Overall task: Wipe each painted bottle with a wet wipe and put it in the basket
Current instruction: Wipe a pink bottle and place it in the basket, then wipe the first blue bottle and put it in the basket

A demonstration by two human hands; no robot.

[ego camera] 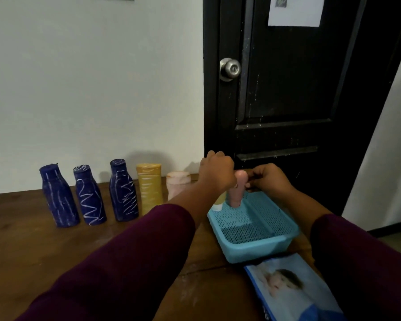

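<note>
While your arms reach forward over the table (21, 239), your left hand (215, 173) fisted at the pink bottle's (236, 189) 9 o'clock, your right hand (267, 179) pinching it at 3 o'clock, bottle upright in the blue basket's (259, 247) far corner.

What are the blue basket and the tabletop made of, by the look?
Blue basket: looks like moulded plastic, matte light blue, with a regular grid of small perforations in walls and floor. Tabletop: appears to be wood or wood veneer, dark brown, grain and a seam visible; which of the two can't be told.
</note>
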